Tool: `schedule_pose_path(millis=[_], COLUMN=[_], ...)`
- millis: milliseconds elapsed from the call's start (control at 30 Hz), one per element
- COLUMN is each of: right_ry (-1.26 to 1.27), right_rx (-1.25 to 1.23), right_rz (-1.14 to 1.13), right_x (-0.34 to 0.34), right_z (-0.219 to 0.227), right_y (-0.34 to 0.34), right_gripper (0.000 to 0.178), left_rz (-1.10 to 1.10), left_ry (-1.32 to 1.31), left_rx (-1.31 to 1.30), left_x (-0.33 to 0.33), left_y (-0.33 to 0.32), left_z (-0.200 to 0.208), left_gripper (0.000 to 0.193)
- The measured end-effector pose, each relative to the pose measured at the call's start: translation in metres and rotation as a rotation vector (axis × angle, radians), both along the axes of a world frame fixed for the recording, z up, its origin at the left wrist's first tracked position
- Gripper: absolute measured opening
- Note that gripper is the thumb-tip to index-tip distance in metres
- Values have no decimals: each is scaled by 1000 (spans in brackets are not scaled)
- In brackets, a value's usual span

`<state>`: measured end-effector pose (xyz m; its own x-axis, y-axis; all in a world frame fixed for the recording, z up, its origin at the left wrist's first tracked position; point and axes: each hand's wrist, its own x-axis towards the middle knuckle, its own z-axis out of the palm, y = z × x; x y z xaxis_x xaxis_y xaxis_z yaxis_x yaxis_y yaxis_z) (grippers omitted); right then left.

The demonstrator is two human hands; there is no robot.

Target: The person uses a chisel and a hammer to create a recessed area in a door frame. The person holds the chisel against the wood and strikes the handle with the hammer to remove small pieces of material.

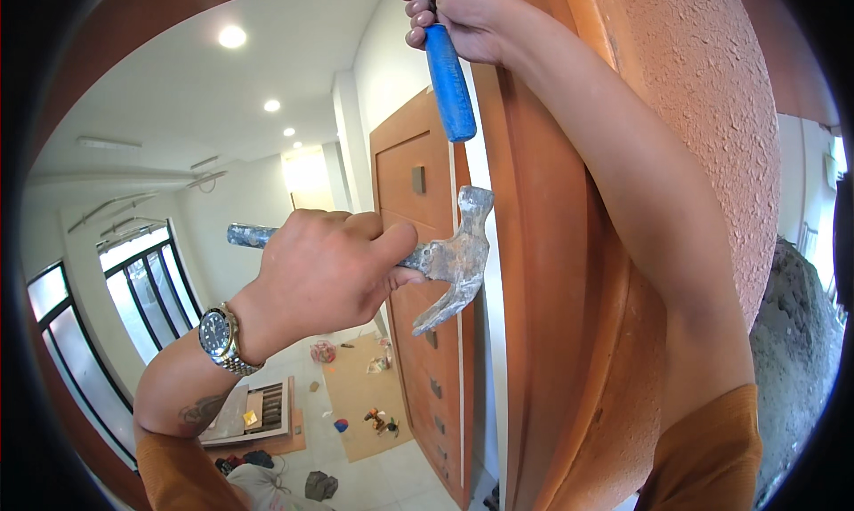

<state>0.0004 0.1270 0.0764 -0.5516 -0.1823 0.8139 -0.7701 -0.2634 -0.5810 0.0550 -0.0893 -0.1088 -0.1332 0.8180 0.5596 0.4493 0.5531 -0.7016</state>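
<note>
My left hand is closed round the handle of a worn claw hammer, gripping close to its head. The hammer's striking face points up and its claw curves down. At the top edge, my right hand wraps round the dark shank of a blue-handled chisel, held upside down with the handle hanging below. Its working end lies out of view. The hammer's face is a short gap below the handle's butt. Both tools are beside a brown wooden door frame.
A brown panelled door stands open beyond the hammer. To the right rises a rough orange wall, with a grey mound past it. On the floor lie a cardboard sheet with tools and a framed panel.
</note>
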Motion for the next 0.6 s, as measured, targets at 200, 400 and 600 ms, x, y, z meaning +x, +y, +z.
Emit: schedule_pose_path(millis=[200, 400, 600], right_ry=[0, 42, 39], right_rx=[-37, -30, -12], right_rz=[39, -33, 37], right_x=[-1, 4, -3], right_z=[4, 4, 6], right_y=[3, 0, 7], right_gripper=[22, 26, 25], left_rz=[15, 31, 37], left_ry=[-7, -22, -33], left_rx=[-13, -4, -8], left_x=[-1, 0, 2], left_y=[-3, -3, 1], left_z=[-2, -2, 0], left_gripper=[32, 32, 32])
